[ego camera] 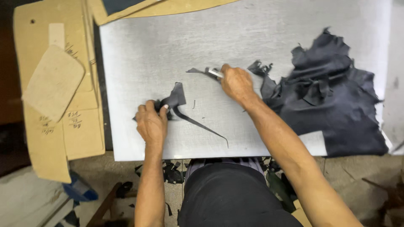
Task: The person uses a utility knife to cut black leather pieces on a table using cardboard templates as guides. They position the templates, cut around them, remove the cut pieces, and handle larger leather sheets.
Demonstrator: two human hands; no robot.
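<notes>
My left hand grips a bunched dark leather scrap near the front of the white cutting board; a thin curved strip trails from it toward the board's front edge. My right hand is closed on a metal cutting knife, whose tip touches a small dark leather sliver at mid-board. Both hands rest on the board, about a hand's width apart.
A large dark leather hide lies crumpled on the board's right side. Tan cardboard patterns are stacked to the left and along the top. Dark offcuts litter the floor below the front edge.
</notes>
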